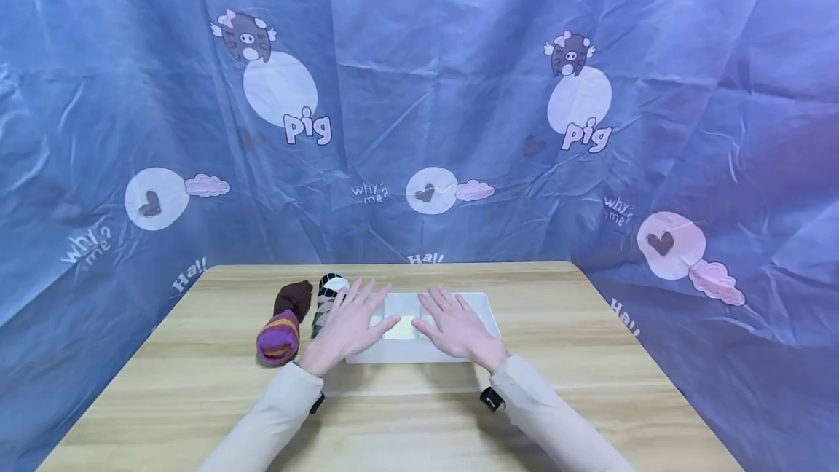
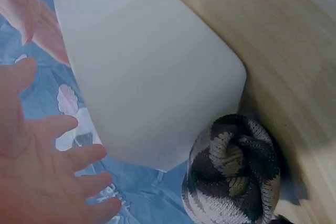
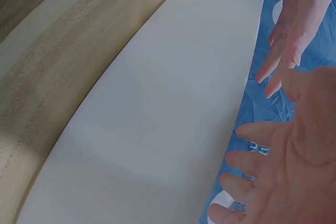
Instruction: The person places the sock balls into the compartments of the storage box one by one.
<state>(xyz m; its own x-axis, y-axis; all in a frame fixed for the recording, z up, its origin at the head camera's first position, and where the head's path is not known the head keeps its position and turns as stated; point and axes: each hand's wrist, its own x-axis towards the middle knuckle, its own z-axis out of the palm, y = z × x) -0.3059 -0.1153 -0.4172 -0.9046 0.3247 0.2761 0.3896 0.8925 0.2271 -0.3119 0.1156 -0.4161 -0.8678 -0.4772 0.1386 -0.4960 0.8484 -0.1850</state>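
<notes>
Both hands hover palm down over a white box (image 1: 419, 353), fingers straight and spread, holding nothing. My left hand (image 1: 349, 323) is over its left end and my right hand (image 1: 457, 328) over its right part. Dividers and a pale yellowish patch (image 1: 400, 328) show inside between the thumbs; the hands cover much of the rest. In the left wrist view, a rolled sock (image 2: 233, 169) in black, grey and beige knit stands against the box's corner. The right wrist view shows the box's long smooth wall (image 3: 152, 93) below the spread fingers.
Left of the box lie more rolled socks: a purple one with orange stripes (image 1: 278, 341), a dark brown one (image 1: 293, 299) behind it, and a black one with white lines (image 1: 331, 282). The wooden table (image 1: 393, 428) backs onto a blue printed curtain (image 1: 426, 93).
</notes>
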